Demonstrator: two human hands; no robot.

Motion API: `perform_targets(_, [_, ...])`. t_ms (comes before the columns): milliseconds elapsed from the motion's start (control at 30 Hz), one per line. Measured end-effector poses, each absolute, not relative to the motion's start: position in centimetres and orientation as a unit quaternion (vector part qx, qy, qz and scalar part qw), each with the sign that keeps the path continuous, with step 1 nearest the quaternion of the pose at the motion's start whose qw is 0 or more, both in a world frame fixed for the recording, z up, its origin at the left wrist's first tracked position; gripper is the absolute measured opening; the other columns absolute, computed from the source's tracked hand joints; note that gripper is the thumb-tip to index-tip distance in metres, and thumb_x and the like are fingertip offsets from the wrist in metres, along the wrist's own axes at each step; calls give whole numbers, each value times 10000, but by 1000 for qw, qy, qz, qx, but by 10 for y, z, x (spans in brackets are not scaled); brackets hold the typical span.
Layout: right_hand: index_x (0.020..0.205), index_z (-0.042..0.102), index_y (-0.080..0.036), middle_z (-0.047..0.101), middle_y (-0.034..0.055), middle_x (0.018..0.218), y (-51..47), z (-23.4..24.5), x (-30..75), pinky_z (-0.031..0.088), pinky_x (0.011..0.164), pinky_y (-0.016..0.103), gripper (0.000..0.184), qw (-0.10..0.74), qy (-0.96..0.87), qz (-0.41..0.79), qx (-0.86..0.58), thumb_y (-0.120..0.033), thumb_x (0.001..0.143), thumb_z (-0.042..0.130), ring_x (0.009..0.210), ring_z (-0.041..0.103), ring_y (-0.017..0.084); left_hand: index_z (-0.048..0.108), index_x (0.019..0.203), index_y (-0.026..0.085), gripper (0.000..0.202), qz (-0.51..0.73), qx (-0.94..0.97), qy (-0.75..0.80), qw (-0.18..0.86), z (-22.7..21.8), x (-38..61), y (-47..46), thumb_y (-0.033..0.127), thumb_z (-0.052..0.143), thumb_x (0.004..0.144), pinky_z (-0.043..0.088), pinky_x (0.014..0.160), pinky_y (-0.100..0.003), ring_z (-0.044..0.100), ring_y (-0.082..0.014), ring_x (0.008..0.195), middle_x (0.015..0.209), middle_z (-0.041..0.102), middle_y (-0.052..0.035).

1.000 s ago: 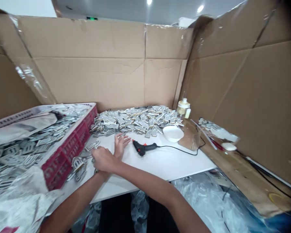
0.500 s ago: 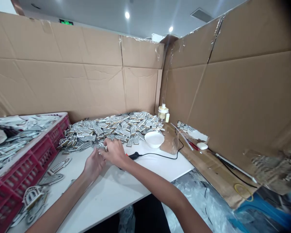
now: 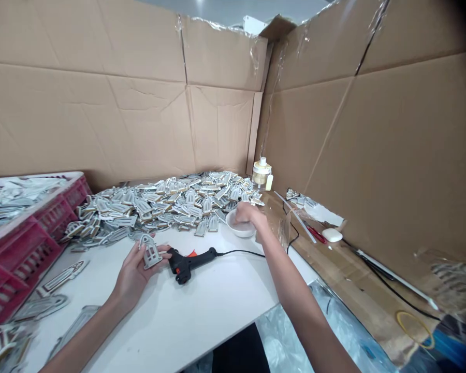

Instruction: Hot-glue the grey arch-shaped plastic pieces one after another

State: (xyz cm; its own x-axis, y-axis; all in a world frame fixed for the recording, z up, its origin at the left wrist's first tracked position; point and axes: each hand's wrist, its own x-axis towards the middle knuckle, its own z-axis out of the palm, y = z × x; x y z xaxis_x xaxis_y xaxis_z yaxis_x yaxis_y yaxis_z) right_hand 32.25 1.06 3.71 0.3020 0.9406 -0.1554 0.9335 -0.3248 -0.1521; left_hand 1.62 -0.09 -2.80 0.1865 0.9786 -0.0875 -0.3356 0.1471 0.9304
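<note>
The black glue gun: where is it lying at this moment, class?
In the head view, the black glue gun lies on the white tabletop, a little left of centre, beside the left hand and left of the white bowl.

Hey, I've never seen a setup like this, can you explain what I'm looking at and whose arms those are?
There's no machine here: the arms belong to a person working bare-handed. The view comes from a camera worn on that person's head, looking forward and down.

The left hand holds up a small grey arched piece, shaped like a little window. The right hand reaches into a white bowl; what its fingers touch is hidden.

On the white tabletop, between the hands, lies a black corded tool that looks like a glue gun. Behind it is a big pile of similar pieces. At the left stands a red crate, and cardboard walls rise behind and to the right.
</note>
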Motion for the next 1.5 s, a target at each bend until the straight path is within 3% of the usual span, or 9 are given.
perform_targets(267, [855, 685, -166, 684, 47, 849, 5, 33, 338, 389, 470, 198, 324, 10, -635, 195, -747, -328, 574, 697, 653, 610, 170, 612, 950, 277, 194, 497, 381, 459, 631, -29, 14, -3, 313, 504, 793, 556, 584, -300, 653, -195, 668, 783, 706, -29])
perform_targets(500, [1062, 612, -188, 659, 111, 1019, -5, 48, 328, 458, 535, 248, 548, -60, -604, 211, -766, -158, 525, 712, 810, 632, 254, 647, 851, 279, 162, 486, 361, 490, 627, -26, 19, -6, 330, 547, 734, 556, 588, -315, 647, -206, 651, 764, 711, -32])
perform_targets(833, [833, 641, -140, 667, 123, 941, -5, 45, 325, 480, 522, 256, 314, -58, -599, 209, -771, -143, 521, 684, 753, 638, 251, 634, 823, 277, 133, 480, 380, 500, 612, -28, 14, -5, 313, 563, 717, 554, 573, -279, 638, -187, 648, 749, 702, -17])
perform_targets(1167, [813, 626, -163, 675, 77, 901, -2, 42, 334, 441, 505, 235, 294, -45, -609, 217, -761, -177, 528, 695, 694, 620, 214, 627, 796, 253, 111, 486, 377, 493, 616, -27, 15, -5, 263, 531, 741, 547, 550, -271, 626, -182, 632, 736, 692, -26])
perform_targets(1400, [790, 629, -173, 669, 50, 836, 1, 34, 338, 396, 478, 218, 279, -36, -612, 227, -757, -169, 518, 691, 639, 597, 182, 613, 856, 243, 145, 489, 365, 497, 617, -29, 12, -2, 237, 511, 752, 552, 563, -279, 626, -182, 647, 737, 683, -39])
perform_targets(1500, [816, 633, -168, 656, 40, 845, 1, 32, 345, 389, 498, 219, 311, 9, -623, 205, -755, -204, 516, 709, 664, 588, 178, 605, 931, 238, 200, 482, 375, 489, 624, -30, 9, -2, 268, 543, 744, 551, 563, -280, 625, -186, 644, 762, 683, -49])
